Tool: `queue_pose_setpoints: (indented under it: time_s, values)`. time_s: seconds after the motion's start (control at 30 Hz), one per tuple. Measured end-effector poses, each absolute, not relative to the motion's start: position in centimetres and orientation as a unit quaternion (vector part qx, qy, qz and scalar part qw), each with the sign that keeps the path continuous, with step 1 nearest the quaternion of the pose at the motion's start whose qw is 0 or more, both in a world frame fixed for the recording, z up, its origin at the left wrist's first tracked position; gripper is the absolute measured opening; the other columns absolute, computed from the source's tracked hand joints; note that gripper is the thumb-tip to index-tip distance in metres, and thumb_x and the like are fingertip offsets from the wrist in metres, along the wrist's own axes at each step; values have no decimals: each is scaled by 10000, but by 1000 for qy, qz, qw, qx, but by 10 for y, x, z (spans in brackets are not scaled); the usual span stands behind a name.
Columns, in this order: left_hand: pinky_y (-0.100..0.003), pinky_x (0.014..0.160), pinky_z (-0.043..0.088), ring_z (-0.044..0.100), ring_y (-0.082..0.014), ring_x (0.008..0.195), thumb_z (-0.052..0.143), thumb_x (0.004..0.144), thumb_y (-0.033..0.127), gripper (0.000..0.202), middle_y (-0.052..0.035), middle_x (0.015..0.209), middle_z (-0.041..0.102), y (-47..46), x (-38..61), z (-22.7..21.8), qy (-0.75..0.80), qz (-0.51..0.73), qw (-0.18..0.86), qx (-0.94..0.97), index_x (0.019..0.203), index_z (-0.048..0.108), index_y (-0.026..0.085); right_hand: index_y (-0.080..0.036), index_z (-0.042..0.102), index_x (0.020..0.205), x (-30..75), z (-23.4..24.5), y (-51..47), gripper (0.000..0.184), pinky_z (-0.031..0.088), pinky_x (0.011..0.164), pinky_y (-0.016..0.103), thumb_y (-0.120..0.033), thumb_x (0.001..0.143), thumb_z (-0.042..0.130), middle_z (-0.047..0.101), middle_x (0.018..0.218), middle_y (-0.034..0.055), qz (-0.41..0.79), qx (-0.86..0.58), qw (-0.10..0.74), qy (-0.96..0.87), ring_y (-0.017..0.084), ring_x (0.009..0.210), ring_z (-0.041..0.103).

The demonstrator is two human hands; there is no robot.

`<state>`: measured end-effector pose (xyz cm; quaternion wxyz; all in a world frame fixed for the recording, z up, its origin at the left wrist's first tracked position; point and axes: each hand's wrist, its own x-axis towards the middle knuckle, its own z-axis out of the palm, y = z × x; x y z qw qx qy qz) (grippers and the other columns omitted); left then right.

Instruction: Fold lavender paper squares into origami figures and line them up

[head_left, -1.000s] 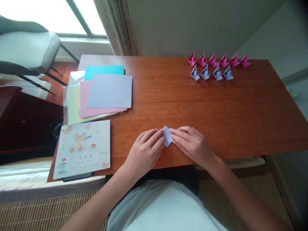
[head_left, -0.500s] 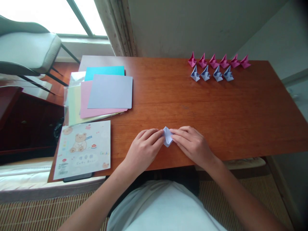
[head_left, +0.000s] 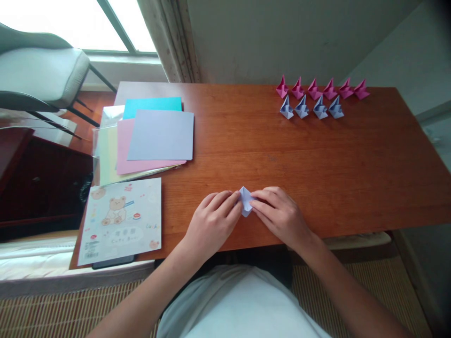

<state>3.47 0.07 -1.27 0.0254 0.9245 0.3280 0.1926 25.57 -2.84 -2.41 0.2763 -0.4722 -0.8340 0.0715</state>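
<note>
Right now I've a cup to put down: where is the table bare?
Bare tabletop lies between the lavender sheet and lavender figures, and right of the right hand. Crowded: the left end, with the bear-printed sheet, and around the pink figures.

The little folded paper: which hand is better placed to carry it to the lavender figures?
Right, probably: the right hand touches the right side of the folded paper and is nearer the lavender figures. The left hand, at the opposite side, is farther away.

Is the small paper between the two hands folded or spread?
Folded. The paper is a small, creased diamond between the left hand and the right hand.
</note>
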Motion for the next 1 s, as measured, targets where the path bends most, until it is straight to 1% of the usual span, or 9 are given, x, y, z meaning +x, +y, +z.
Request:
queue_pose_setpoints:
  time_s: [0.1,0.17,0.27,0.37,0.43,0.6,0.77,1.0]
  values:
    - [-376,901,539,691,-235,1105,478,1025,167,246,-67,1251,735,-1,37,-13,336,192,19,922,1114,706,147,-188,733,939,255,-24,-28,115,530,834,365,-121,935,639,714,965,80,78,-481,279,-827,221,926,584]
    - [-377,907,539,691,-239,1109,501,1013,163,226,-70,1249,737,-2,38,-14,338,198,18,920,1106,707,143,-194,734,935,256,-25,-28,122,520,806,353,-127,942,632,703,915,66,86,-483,276,-826,208,881,579]
    - [-377,914,538,690,-243,1116,527,1000,156,208,-69,1246,738,-3,38,-15,341,203,19,918,1102,707,144,-190,736,992,256,-26,-28,132,501,800,351,-134,951,623,709,930,66,89,-485,266,-828,203,874,588]
    - [-376,909,541,693,-239,1108,533,999,161,203,-64,1253,735,-2,38,-16,343,204,23,917,1098,710,156,-192,720,1127,256,-26,-28,202,479,791,347,-148,972,598,714,958,72,83,-484,252,-834,201,882,595]
    - [-378,910,542,694,-236,1105,533,1000,165,207,-62,1259,733,-2,38,-16,344,205,25,916,1103,712,166,-208,714,1171,254,-25,-28,234,460,771,344,-159,986,580,711,955,69,77,-482,241,-839,201,879,587]
    - [-379,901,542,697,-239,1097,515,1000,152,224,-64,1241,741,-3,39,-16,346,212,18,914,1099,716,155,-207,758,1040,251,-22,-27,202,419,740,342,-180,1000,562,689,895,68,69,-487,232,-839,197,845,551]
    - [-383,895,537,697,-245,1080,489,1007,154,244,-64,1226,746,-3,41,-15,351,211,16,912,1101,714,143,-209,754,1063,252,-21,-27,196,423,760,348,-187,992,573,684,924,76,85,-487,232,-838,204,870,547]
    - [-369,909,530,691,-235,1074,539,980,144,196,-51,1216,750,-3,42,-16,358,215,30,908,1071,712,157,-219,743,1084,251,-22,-28,191,446,776,356,-195,985,581,685,959,75,114,-497,238,-827,208,879,551]
